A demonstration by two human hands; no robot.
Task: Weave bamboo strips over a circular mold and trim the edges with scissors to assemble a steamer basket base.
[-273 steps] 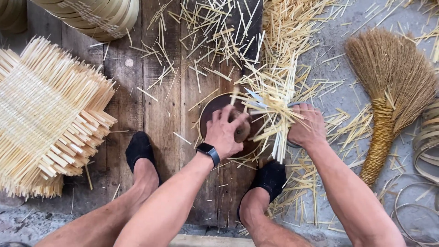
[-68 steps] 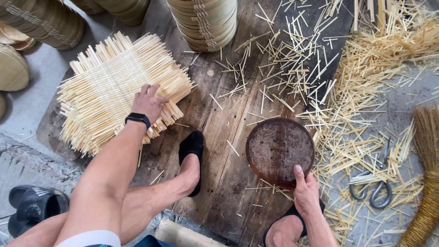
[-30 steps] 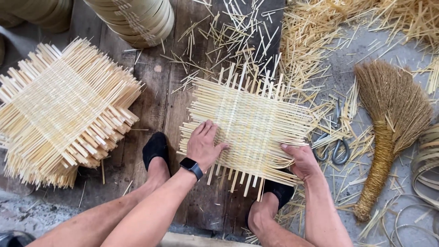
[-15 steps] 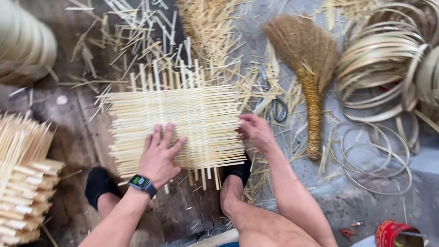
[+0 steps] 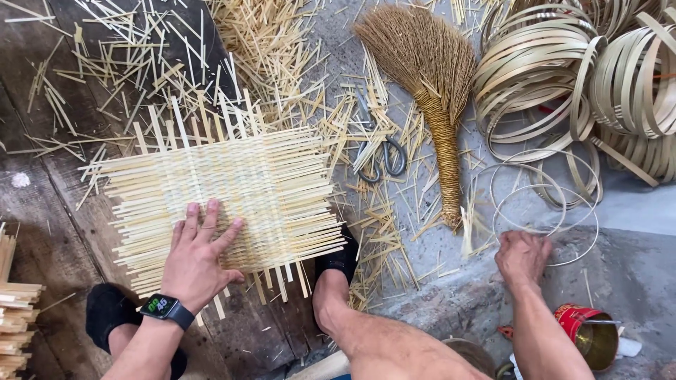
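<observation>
A flat woven mat of pale bamboo strips [image 5: 232, 190] lies on the dark wooden boards in front of me. My left hand [image 5: 199, 255], with a black watch on its wrist, presses flat on the mat's near edge, fingers spread. My right hand [image 5: 522, 259] is far to the right on the grey concrete, fingers curled down at a thin bamboo hoop [image 5: 535, 218] lying there. Whether it grips the hoop is hidden by the back of the hand. My feet in black socks [image 5: 338, 260] rest by the mat's near edge.
Scissors [image 5: 384, 156] and a straw hand broom [image 5: 436, 91] lie right of the mat among scattered bamboo splinters. Coils of bamboo strip [image 5: 563, 77] pile at the top right. A red tin [image 5: 588, 334] stands at the lower right. Stacked woven mats [image 5: 14, 309] are at the left edge.
My right hand left the mat's right edge and moved far right to the thin hoop on the concrete. My left hand stays pressed on the mat. The view swung right.
</observation>
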